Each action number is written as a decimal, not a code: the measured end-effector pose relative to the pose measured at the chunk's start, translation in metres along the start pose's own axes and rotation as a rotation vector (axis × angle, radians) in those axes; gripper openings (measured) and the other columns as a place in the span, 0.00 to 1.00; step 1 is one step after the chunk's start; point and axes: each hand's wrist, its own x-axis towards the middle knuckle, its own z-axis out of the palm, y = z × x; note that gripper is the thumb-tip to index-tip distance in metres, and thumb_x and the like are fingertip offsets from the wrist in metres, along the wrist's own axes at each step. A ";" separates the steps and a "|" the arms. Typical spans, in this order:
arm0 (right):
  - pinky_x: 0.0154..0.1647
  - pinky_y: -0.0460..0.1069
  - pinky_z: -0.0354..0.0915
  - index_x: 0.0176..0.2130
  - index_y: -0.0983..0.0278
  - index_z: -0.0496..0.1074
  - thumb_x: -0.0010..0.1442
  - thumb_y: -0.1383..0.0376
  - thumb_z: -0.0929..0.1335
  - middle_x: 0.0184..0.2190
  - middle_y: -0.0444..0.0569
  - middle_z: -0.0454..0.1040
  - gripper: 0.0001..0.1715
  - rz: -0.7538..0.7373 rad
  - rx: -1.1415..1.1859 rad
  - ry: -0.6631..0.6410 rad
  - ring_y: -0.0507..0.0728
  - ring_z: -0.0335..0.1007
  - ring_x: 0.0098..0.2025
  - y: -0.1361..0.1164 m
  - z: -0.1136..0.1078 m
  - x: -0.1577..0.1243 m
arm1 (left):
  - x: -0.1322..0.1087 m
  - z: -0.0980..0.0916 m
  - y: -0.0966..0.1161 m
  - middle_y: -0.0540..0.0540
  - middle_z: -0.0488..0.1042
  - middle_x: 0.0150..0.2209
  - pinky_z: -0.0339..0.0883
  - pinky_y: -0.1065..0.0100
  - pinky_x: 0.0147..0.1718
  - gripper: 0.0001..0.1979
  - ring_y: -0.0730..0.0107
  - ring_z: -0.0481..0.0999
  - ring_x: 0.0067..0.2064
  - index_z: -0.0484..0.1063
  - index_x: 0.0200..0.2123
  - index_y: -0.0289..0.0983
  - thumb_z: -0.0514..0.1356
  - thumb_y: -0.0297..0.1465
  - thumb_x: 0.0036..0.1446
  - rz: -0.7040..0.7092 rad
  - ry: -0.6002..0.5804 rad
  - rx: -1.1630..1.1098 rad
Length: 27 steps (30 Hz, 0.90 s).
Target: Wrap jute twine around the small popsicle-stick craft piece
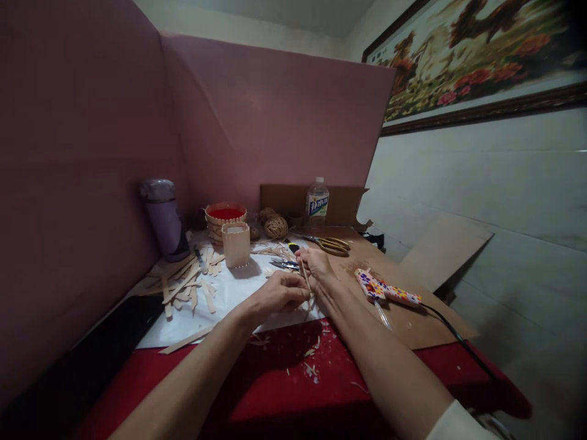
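My left hand [277,294] and my right hand [316,269] meet over the white sheet [238,299] at the table's middle. Both are pinched round a thin wooden stick [304,276] that stands tilted between them. Small snips [285,264] lie just beyond my fingers. Wood shavings [312,366] are scattered on the red cloth [284,391] under my forearms. A small holder made of sticks [235,244] stands upright on the sheet, to the left of my hands.
Loose flat sticks [188,284] lie at the left. A patterned glue gun [385,291] with its cord rests on cardboard [413,318] at the right. Behind stand a purple flask [164,217], a red-topped basket [224,219], a twine ball [275,227], gold scissors [331,245] and a water bottle [317,203].
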 end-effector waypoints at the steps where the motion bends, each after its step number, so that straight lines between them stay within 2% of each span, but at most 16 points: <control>1: 0.13 0.44 0.43 0.20 0.63 0.60 0.46 0.55 0.64 0.12 0.38 0.55 0.15 0.000 0.063 0.033 0.45 0.44 0.12 -0.002 0.001 -0.001 | 0.000 0.000 0.000 0.56 0.55 0.13 0.41 0.75 0.14 0.10 0.83 0.50 0.14 0.64 0.19 0.34 0.59 0.34 0.43 0.006 -0.004 -0.029; 3: 0.14 0.43 0.44 0.23 0.64 0.62 0.44 0.54 0.66 0.14 0.38 0.57 0.15 0.004 0.219 0.095 0.45 0.46 0.13 -0.008 0.003 -0.002 | 0.002 -0.001 -0.003 0.56 0.56 0.12 0.41 0.75 0.13 0.11 0.83 0.51 0.13 0.64 0.20 0.34 0.59 0.35 0.43 0.007 0.022 -0.080; 5: 0.14 0.43 0.45 0.25 0.65 0.64 0.43 0.53 0.67 0.16 0.39 0.60 0.17 0.007 0.299 0.080 0.44 0.48 0.14 -0.014 0.005 -0.004 | 0.005 -0.006 -0.006 0.56 0.57 0.11 0.41 0.76 0.12 0.11 0.83 0.51 0.12 0.65 0.21 0.33 0.60 0.36 0.42 -0.002 0.106 -0.111; 10: 0.17 0.41 0.52 0.27 0.68 0.67 0.49 0.53 0.65 0.19 0.44 0.67 0.19 0.041 0.179 -0.025 0.45 0.57 0.18 -0.021 0.013 -0.011 | 0.011 -0.028 -0.011 0.53 0.63 0.14 0.40 0.77 0.11 0.13 0.84 0.55 0.12 0.66 0.21 0.32 0.63 0.36 0.38 0.042 0.451 -0.245; 12: 0.19 0.42 0.56 0.26 0.69 0.67 0.49 0.54 0.64 0.18 0.44 0.67 0.19 0.089 0.151 -0.109 0.46 0.60 0.18 -0.024 0.017 -0.015 | 0.012 -0.035 -0.012 0.51 0.66 0.16 0.42 0.77 0.11 0.13 0.83 0.57 0.13 0.67 0.22 0.31 0.63 0.35 0.37 0.066 0.527 -0.271; 15: 0.23 0.44 0.61 0.26 0.68 0.65 0.45 0.56 0.68 0.18 0.43 0.67 0.16 0.091 0.128 -0.233 0.46 0.61 0.19 -0.028 0.022 -0.022 | 0.011 -0.039 -0.012 0.50 0.66 0.16 0.44 0.77 0.11 0.11 0.83 0.58 0.13 0.68 0.22 0.29 0.62 0.33 0.38 0.086 0.540 -0.264; 18: 0.24 0.44 0.62 0.27 0.68 0.65 0.41 0.61 0.71 0.19 0.42 0.67 0.15 0.071 0.103 -0.291 0.47 0.62 0.21 -0.029 0.021 -0.026 | 0.011 -0.038 -0.011 0.50 0.65 0.14 0.43 0.77 0.11 0.10 0.82 0.58 0.13 0.68 0.21 0.29 0.61 0.32 0.39 0.088 0.533 -0.239; 22: 0.18 0.42 0.56 0.27 0.67 0.66 0.42 0.66 0.68 0.18 0.42 0.67 0.09 0.047 0.004 -0.331 0.47 0.60 0.19 -0.025 0.019 -0.025 | 0.009 -0.036 -0.008 0.52 0.61 0.10 0.43 0.77 0.11 0.11 0.82 0.56 0.11 0.67 0.19 0.30 0.59 0.33 0.43 0.088 0.506 -0.180; 25: 0.18 0.41 0.53 0.24 0.68 0.66 0.43 0.68 0.66 0.17 0.42 0.66 0.04 -0.004 -0.100 -0.348 0.46 0.57 0.18 -0.019 0.018 -0.020 | 0.008 -0.034 -0.005 0.52 0.62 0.10 0.43 0.77 0.10 0.09 0.82 0.56 0.11 0.66 0.19 0.30 0.58 0.31 0.43 0.090 0.517 -0.152; 27: 0.18 0.42 0.51 0.21 0.68 0.66 0.44 0.66 0.65 0.15 0.41 0.64 0.06 -0.029 -0.201 -0.340 0.45 0.55 0.17 -0.015 0.017 -0.017 | 0.008 -0.033 -0.004 0.51 0.64 0.12 0.44 0.77 0.10 0.07 0.81 0.58 0.11 0.66 0.20 0.31 0.57 0.30 0.43 0.087 0.545 -0.130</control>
